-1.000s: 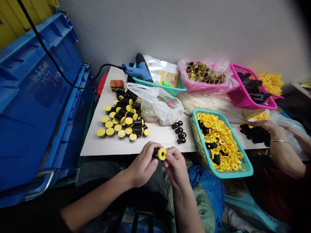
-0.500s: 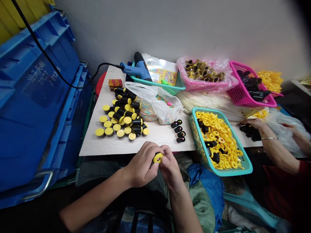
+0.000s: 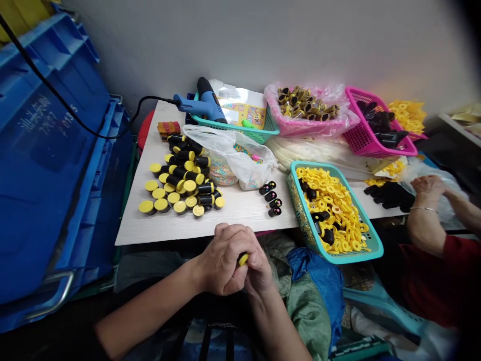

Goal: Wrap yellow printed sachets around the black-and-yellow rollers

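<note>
My left hand [image 3: 223,258] and my right hand [image 3: 259,271] are clasped together just below the table's front edge. They are closed round a small black piece with a yellow ring [image 3: 243,259] pressed between them; only a sliver of yellow shows. On the white table [image 3: 240,208] ahead lies a heap of black cylinders with yellow caps [image 3: 184,183]. Several small black pieces [image 3: 270,198] lie in a short row right of it. A teal basket of yellow rings and black pieces [image 3: 330,210] hangs over the front edge at my right.
Blue crates [image 3: 48,165] stand stacked at the left. A blue glue gun [image 3: 201,103] rests in a teal basket at the back, beside a bead-filled plastic bag [image 3: 235,160] and pink baskets [image 3: 376,133]. Another person's hands [image 3: 428,188] work at the right.
My hands dropped slightly and closed tighter over the yellow ring, which now is nearly hidden. The other person's hand lifted off the black pieces on the right.
</note>
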The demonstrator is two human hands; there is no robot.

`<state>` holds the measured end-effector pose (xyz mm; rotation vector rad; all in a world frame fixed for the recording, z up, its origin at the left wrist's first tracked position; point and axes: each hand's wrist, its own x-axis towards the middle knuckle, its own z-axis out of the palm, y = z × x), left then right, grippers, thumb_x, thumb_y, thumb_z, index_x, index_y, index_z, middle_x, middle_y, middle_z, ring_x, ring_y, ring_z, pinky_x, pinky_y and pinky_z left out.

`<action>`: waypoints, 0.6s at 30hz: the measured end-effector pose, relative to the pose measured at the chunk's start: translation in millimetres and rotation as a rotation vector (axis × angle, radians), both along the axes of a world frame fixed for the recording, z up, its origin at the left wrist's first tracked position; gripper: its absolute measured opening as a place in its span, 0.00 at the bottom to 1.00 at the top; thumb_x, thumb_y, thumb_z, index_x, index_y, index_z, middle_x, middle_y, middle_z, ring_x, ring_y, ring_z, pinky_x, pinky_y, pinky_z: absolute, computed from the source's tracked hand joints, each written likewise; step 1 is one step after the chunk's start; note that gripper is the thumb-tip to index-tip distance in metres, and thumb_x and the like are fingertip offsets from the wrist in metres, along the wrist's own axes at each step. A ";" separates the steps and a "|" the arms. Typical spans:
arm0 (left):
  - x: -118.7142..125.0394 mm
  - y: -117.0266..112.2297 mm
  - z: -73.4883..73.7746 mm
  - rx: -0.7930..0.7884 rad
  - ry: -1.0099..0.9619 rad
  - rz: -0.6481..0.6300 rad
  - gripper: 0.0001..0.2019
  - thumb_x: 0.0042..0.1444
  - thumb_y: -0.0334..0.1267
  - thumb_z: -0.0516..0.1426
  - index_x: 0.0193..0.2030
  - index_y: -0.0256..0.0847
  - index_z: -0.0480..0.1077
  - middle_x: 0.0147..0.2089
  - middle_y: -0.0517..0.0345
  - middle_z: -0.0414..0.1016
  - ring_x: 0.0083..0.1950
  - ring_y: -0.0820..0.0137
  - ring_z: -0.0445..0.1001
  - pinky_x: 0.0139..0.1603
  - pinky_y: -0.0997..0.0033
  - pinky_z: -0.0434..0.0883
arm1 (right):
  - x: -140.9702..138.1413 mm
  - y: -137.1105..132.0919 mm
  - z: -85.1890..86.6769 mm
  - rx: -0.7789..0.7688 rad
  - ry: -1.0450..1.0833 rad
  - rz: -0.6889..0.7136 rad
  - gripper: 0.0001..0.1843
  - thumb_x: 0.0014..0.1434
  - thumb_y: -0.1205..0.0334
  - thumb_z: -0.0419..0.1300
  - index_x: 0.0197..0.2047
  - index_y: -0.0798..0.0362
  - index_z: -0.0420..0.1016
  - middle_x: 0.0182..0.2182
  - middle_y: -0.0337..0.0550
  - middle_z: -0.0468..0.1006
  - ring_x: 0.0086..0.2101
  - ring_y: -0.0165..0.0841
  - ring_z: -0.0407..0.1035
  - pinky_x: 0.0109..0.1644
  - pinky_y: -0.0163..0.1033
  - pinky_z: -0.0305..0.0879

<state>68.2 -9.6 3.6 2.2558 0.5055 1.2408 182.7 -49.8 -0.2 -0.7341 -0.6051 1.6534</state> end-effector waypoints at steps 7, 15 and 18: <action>5.1 0.2 2.2 -0.039 -0.090 0.005 0.19 0.47 0.31 0.50 0.48 0.45 0.56 0.36 0.55 0.72 0.42 0.60 0.70 0.43 0.55 0.61 | -1.1 -1.2 -2.3 0.020 -0.109 -0.027 0.24 0.39 0.42 0.66 0.34 0.49 0.66 0.36 0.44 0.68 0.43 0.43 0.63 0.47 0.47 0.63; 10.9 -7.4 -5.4 -0.332 -0.362 -0.017 0.13 0.62 0.39 0.45 0.53 0.48 0.51 0.40 0.53 0.69 0.45 0.61 0.68 0.46 0.53 0.67 | 4.9 0.7 -3.6 -0.022 -0.012 0.058 0.29 0.46 0.34 0.57 0.39 0.51 0.73 0.40 0.47 0.70 0.42 0.41 0.65 0.47 0.44 0.63; 7.6 -6.4 -4.2 -0.472 -0.427 -0.170 0.17 0.63 0.46 0.45 0.57 0.50 0.48 0.42 0.53 0.66 0.44 0.64 0.69 0.44 0.57 0.69 | 14.3 -2.7 -7.5 -0.051 0.064 0.134 0.29 0.46 0.37 0.60 0.42 0.50 0.74 0.38 0.45 0.72 0.38 0.38 0.66 0.46 0.42 0.64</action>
